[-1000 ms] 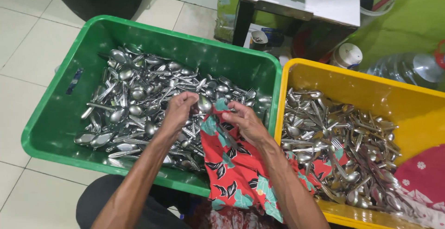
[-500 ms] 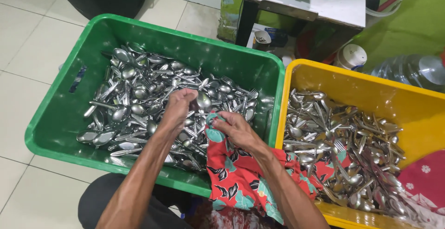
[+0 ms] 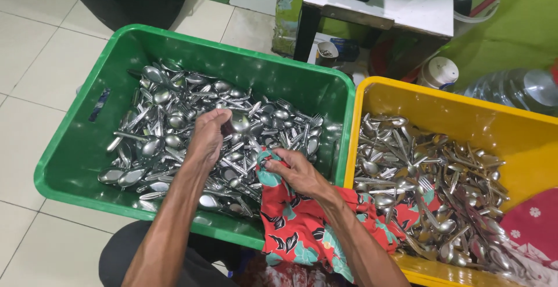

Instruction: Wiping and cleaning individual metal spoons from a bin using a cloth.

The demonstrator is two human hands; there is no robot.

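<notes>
While left hand (image 3: 208, 136) pinches spoon (image 3: 238, 123), right hand (image 3: 293, 170) (cloth (image 3: 296, 223))

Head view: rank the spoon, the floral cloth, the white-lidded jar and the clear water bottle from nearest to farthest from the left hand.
1. Spoon: in the left hand's grip, over the green bin.
2. Floral cloth: just right of it, under the right hand.
3. White-lidded jar: on the floor behind the yellow bin.
4. Clear water bottle: far right, beyond the jar.
</notes>
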